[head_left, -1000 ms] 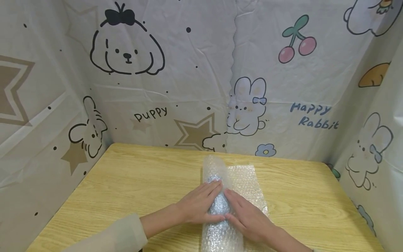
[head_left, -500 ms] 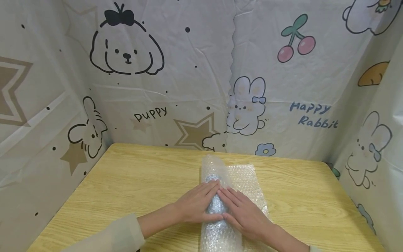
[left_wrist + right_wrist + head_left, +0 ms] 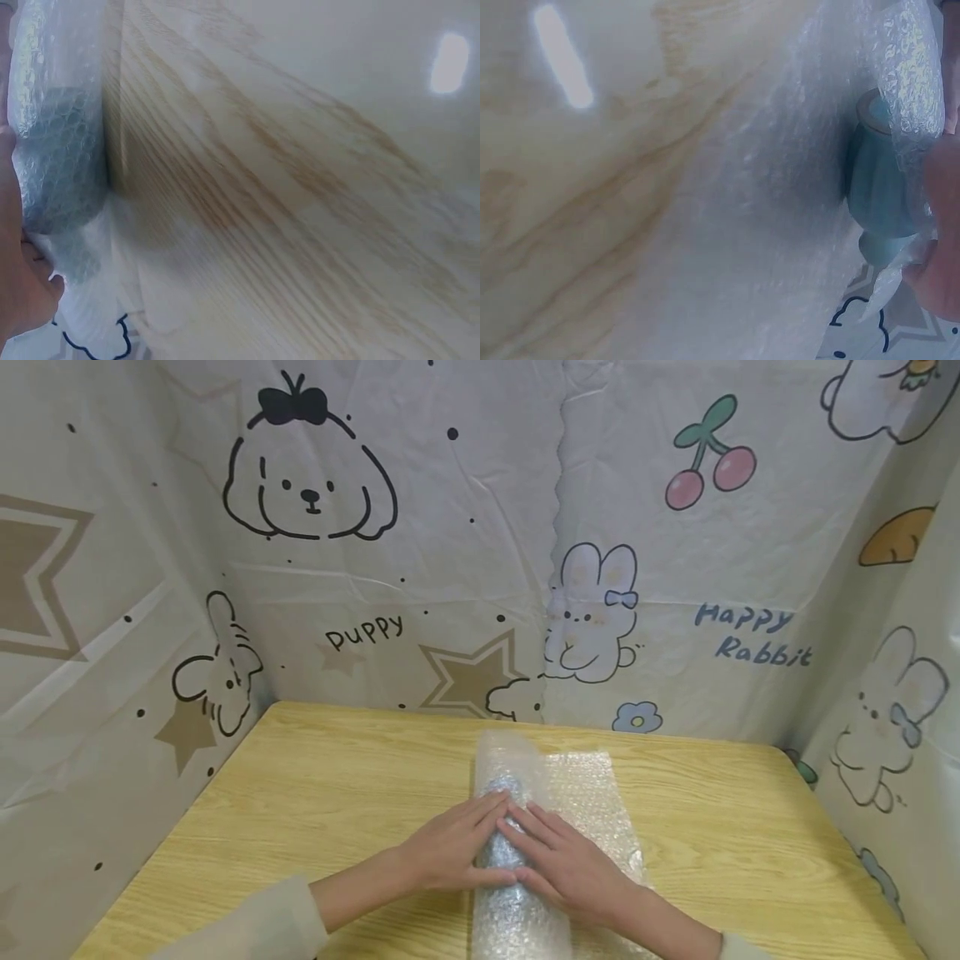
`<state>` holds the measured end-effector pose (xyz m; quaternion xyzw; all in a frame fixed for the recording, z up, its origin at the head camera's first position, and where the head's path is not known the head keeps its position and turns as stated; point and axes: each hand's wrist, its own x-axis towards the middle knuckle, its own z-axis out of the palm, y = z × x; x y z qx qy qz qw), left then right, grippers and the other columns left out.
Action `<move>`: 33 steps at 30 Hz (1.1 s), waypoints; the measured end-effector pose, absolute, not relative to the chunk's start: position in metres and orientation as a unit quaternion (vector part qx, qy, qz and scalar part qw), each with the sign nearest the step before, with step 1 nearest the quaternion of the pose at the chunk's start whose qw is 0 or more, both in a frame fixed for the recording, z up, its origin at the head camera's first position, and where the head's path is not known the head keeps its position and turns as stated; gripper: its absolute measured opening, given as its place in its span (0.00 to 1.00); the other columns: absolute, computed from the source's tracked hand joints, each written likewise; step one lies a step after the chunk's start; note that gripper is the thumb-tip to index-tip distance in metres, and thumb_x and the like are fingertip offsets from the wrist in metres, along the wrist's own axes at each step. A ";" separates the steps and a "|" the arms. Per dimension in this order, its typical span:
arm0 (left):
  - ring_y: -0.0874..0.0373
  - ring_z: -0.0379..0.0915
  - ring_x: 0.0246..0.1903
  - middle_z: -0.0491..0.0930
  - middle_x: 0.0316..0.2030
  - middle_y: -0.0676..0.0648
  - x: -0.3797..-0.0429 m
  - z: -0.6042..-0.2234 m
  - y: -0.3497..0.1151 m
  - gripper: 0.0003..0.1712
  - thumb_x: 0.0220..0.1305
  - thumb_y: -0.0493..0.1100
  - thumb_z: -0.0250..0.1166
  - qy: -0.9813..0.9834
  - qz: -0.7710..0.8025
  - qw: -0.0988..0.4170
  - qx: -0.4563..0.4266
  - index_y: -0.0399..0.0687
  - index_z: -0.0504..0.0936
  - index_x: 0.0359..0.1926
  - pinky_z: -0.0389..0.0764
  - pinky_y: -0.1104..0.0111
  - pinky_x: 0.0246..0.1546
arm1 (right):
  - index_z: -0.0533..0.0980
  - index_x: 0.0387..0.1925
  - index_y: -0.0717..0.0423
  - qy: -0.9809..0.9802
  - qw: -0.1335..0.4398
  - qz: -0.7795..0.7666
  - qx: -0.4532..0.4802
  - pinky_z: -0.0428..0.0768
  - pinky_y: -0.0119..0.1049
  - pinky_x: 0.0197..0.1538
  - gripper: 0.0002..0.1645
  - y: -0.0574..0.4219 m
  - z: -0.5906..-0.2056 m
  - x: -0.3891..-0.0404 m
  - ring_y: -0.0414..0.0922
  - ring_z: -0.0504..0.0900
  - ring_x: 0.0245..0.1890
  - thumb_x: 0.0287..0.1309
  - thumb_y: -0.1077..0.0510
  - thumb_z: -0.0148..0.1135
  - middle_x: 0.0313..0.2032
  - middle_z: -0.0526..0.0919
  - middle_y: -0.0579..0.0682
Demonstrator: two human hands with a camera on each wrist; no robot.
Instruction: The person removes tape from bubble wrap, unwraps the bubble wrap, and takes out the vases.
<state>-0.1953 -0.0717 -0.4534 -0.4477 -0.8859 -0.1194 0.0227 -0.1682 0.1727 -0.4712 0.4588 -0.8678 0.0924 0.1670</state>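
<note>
Blue-green, the vessel (image 3: 877,176) is lying inside the bubble wrap (image 3: 519,922), its long axis running away from me; my left hand (image 3: 450,845) and right hand (image 3: 573,867) are flanking it, equally near, extended fingers resting over its top, clamping nothing.

The left sleeve (image 3: 251,925) is pale cream, ending in a straight-edged cuff (image 3: 303,908). The right sleeve (image 3: 737,949), similarly pale, shows only its end. The left hand (image 3: 448,850) and right hand (image 3: 573,867) are bare.

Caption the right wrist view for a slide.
Right hand resting on bubble wrap that partly covers a blue-green vessel on its side, rim exposed.
</note>
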 end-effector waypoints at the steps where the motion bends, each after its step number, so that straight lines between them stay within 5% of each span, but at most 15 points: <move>1: 0.46 0.48 0.74 0.51 0.76 0.37 -0.196 -0.454 -0.074 0.55 0.69 0.74 0.46 -0.886 -0.122 0.021 -0.448 0.33 0.52 0.76 0.56 0.55 0.72 | 0.57 0.77 0.54 -0.868 0.164 0.088 0.460 0.62 0.54 0.70 0.36 0.171 -0.470 -0.169 0.58 0.58 0.73 0.77 0.41 0.41 0.76 0.55 0.56; 18: 0.46 0.52 0.73 0.53 0.76 0.39 -0.189 -0.473 -0.120 0.53 0.68 0.70 0.54 -0.883 -0.178 0.029 -0.433 0.34 0.54 0.76 0.62 0.53 0.69 | 0.59 0.76 0.53 -0.869 0.112 0.035 0.480 0.65 0.52 0.69 0.36 0.127 -0.452 -0.171 0.56 0.61 0.72 0.77 0.39 0.41 0.75 0.57 0.54; 33: 0.46 0.54 0.72 0.54 0.75 0.40 -0.189 -0.469 -0.115 0.55 0.65 0.73 0.55 -0.887 -0.180 0.031 -0.424 0.37 0.56 0.76 0.62 0.52 0.69 | 0.59 0.76 0.50 -0.907 0.094 0.108 0.395 0.61 0.53 0.71 0.34 0.160 -0.451 -0.174 0.53 0.58 0.73 0.77 0.42 0.43 0.75 0.59 0.52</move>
